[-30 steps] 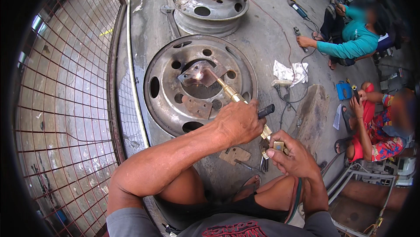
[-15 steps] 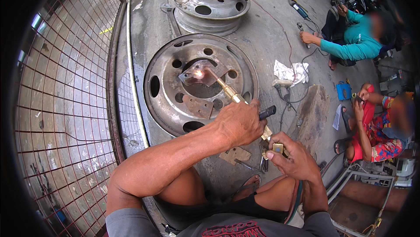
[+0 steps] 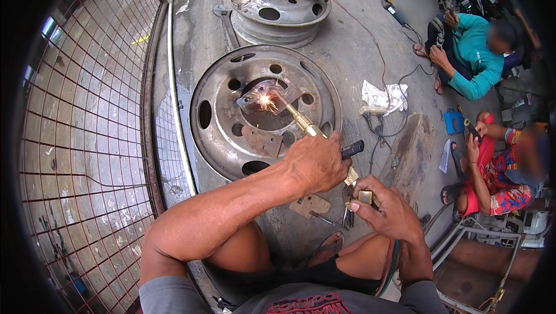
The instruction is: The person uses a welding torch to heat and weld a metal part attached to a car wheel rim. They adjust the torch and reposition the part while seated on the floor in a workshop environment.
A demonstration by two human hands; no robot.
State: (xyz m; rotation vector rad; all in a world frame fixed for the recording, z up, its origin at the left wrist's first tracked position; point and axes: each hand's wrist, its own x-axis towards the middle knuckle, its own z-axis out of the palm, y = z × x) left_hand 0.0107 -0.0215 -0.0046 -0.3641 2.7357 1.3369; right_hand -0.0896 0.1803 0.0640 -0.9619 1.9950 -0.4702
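My left hand (image 3: 317, 164) is closed around a brass cutting torch (image 3: 303, 124); a black cylindrical piece (image 3: 353, 149) sticks out beside its fingers. At the torch's rear end my right hand (image 3: 387, 210) grips the brass valve body (image 3: 365, 197), with the thumb by a small knob. The torch nozzle points up and left at a flat steel plate (image 3: 248, 104) with holes. Bright sparks (image 3: 266, 102) burst where the flame meets it. That plate lies across the centre opening of a steel truck wheel rim (image 3: 217, 146). A second, rusty plate (image 3: 260, 142) rests lower on the rim.
Another wheel rim (image 3: 281, 31) carries metal pieces, with a large wrench (image 3: 227, 24) beside it. A wire mesh fence (image 3: 92, 140) runs along the left. Two people sit at right, one in a teal shirt (image 3: 478, 53). Cables, a white cloth (image 3: 387, 95) and a wooden board (image 3: 412, 146) lie between.
The small bright glow on the plate has become a spray of sparks. My hands have barely shifted. The person in teal has drawn the outstretched arm back toward the body.
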